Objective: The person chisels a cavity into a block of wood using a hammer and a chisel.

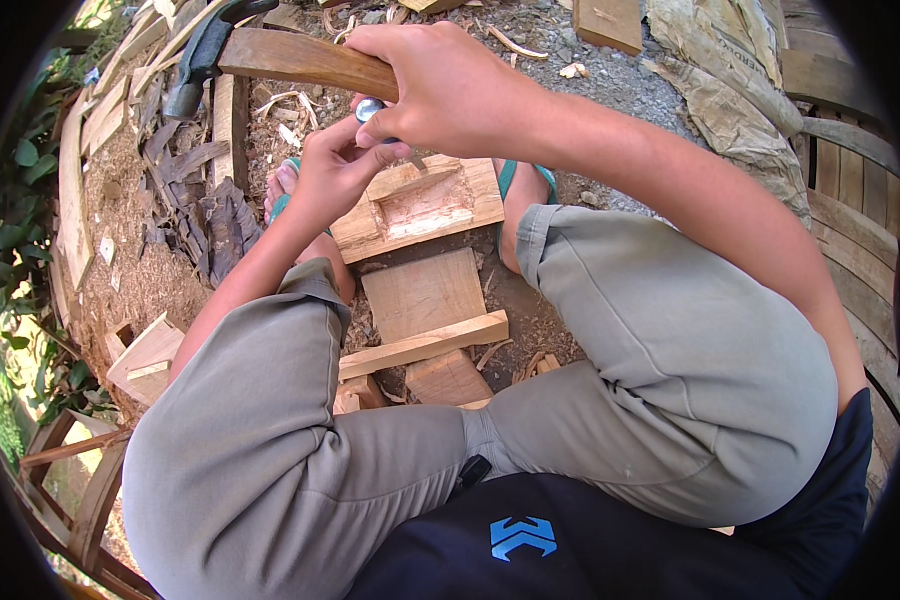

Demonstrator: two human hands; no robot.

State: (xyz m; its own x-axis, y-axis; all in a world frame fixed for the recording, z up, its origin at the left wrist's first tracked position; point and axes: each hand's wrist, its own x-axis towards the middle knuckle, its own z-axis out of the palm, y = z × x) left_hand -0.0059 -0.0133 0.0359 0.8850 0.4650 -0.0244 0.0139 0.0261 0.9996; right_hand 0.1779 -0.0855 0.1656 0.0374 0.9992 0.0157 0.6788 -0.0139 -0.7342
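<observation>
The person squats on bare ground, knees spread, with a pale wooden block lying between the feet, which wear teal-strapped sandals. The block has a rough rectangular recess cut into its upper face. The right hand is clenched around the wooden handle of a hammer, whose dark metal head points away to the upper left, above a litter of bark and offcuts. The left hand has its fingers pinched around a chisel; only its shiny round top shows between the two hands, and its blade is mostly hidden as it meets the block near the recess. Just nearer the body lie a flat board and a narrow wooden strip, touching each other. Sawdust and wood chips cover the ground to the left.
</observation>
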